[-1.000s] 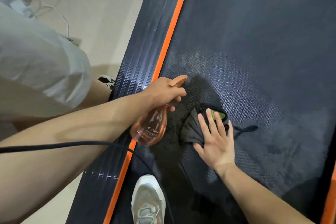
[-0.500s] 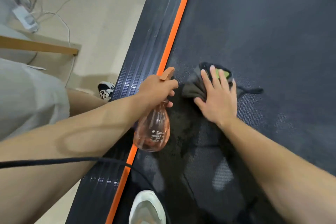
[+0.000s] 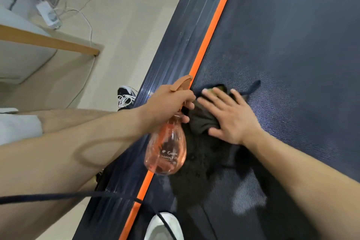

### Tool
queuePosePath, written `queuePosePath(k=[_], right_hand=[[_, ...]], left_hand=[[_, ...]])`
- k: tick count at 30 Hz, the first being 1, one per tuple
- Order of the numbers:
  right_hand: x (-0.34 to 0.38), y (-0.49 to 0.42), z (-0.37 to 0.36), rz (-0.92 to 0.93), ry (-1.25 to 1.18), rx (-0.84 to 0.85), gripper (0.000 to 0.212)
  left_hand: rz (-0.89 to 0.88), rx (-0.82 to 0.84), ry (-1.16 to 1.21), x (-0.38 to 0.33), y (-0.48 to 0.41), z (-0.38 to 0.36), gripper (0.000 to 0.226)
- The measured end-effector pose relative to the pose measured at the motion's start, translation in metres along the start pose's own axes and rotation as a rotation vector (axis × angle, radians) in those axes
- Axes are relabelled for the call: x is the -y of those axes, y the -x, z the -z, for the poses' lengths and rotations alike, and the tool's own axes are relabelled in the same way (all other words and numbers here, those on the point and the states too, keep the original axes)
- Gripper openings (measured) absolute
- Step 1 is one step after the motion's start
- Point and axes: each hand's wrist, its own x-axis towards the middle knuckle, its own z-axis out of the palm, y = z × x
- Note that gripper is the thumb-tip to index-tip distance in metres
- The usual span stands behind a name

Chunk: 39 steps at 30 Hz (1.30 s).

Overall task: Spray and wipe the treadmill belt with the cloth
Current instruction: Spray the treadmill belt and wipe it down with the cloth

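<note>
My right hand (image 3: 229, 117) presses the dark cloth (image 3: 202, 122) with straight fingers on the treadmill belt (image 3: 292, 45), just beside its orange stripe (image 3: 212, 27). My left hand (image 3: 167, 103) grips the pink spray bottle (image 3: 165, 152) above this edge. To the right the belt stretches wide

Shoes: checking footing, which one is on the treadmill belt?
The pale grey shoe at the bottom edge; the black-and-white shoe sits off the belt, beyond the side rail.
</note>
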Motion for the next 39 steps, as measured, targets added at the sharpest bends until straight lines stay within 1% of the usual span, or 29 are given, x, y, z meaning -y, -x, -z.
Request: queuePosePath(k=[2, 4, 5, 6, 9, 10, 12, 14, 16, 20, 22, 24, 25, 27, 29, 30, 31, 32, 35, 37, 39], right_hand=[[-0.013, -0.003, 0.007, -0.272, -0.055, -0.038, 0.096], [-0.01, 0.005, 0.006, -0.532, -0.124, -0.083, 0.094], [-0.005, 0.011, 0.005, -0.598, -0.14, -0.098, 0.094], [0.0, 0.017, 0.002, -0.622, -0.149, -0.098, 0.094], [0.009, 0.033, 0.001, -0.611, -0.144, -0.082, 0.094], [0.01, 0.037, 0.0, -0.604, -0.14, -0.078, 0.094], [0.012, 0.041, 0.001, -0.608, -0.14, -0.064, 0.094], [0.01, 0.036, 0.004, -0.592, -0.144, -0.045, 0.091], [-0.002, 0.015, 0.01, -0.549, -0.149, -0.034, 0.088], [-0.036, -0.078, 0.032, -0.5, -0.211, -0.016, 0.082], [-0.034, -0.103, 0.035, -0.501, -0.235, -0.01, 0.078], [-0.012, -0.086, 0.028, -0.481, -0.198, -0.043, 0.08], [0.004, -0.064, 0.022, -0.398, -0.159, -0.048, 0.083], [0.029, -0.011, 0.007, -0.119, -0.078, -0.004, 0.089], [0.023, 0.006, 0.007, 0.123, -0.027, 0.077, 0.093], [0.008, -0.004, 0.011, 0.193, 0.015, 0.096, 0.093], [-0.008, -0.02, 0.018, 0.189, 0.052, 0.12, 0.094], [-0.025, -0.039, 0.025, 0.133, 0.075, 0.117, 0.094], [-0.058, -0.075, 0.039, -0.053, 0.048, 0.143, 0.091], [-0.045, -0.073, 0.031, -0.126, -0.018, 0.083, 0.087], [-0.009, -0.047, 0.019, -0.247, -0.097, 0.021, 0.086]], left_hand=[[0.024, 0.026, -0.002, 0.004, -0.003, 0.0, 0.008], [0.044, 0.037, 0.008, 0.01, -0.006, -0.002, 0.011], [0.051, 0.034, 0.019, 0.013, -0.008, -0.003, 0.013], [0.058, 0.032, 0.024, 0.016, -0.009, -0.005, 0.014], [0.082, 0.026, -0.02, 0.021, -0.009, -0.009, 0.008], [0.087, 0.015, -0.041, 0.021, -0.009, -0.01, 0.009], [0.108, -0.03, -0.051, 0.023, -0.011, -0.009, 0.021], [0.116, -0.044, -0.04, 0.023, -0.011, -0.007, 0.022], [0.127, -0.017, 0.005, 0.023, -0.009, -0.003, 0.015], [0.114, 0.045, 0.031, 0.024, -0.004, 0.009, 0.002], [0.053, 0.036, 0.04, 0.023, -0.002, 0.015, 0.012], [0.017, 0.02, 0.067, 0.02, 0.001, 0.021, 0.026], [0.011, 0.014, 0.082, 0.018, 0.0, 0.024, 0.031], [0.016, 0.01, 0.099, 0.015, -0.002, 0.028, 0.047], [0.012, 0.011, 0.083, 0.011, -0.005, 0.031, 0.058], [0.005, 0.016, 0.068, 0.01, -0.006, 0.031, 0.061], [-0.003, 0.026, 0.052, 0.008, -0.007, 0.031, 0.062], [-0.012, 0.036, 0.039, 0.007, -0.008, 0.03, 0.06], [-0.024, 0.034, 0.04, 0.004, -0.008, 0.026, 0.04], [-0.019, 0.025, 0.045, 0.006, -0.009, 0.023, 0.036], [-0.008, 0.029, 0.025, 0.008, -0.006, 0.017, 0.028]])
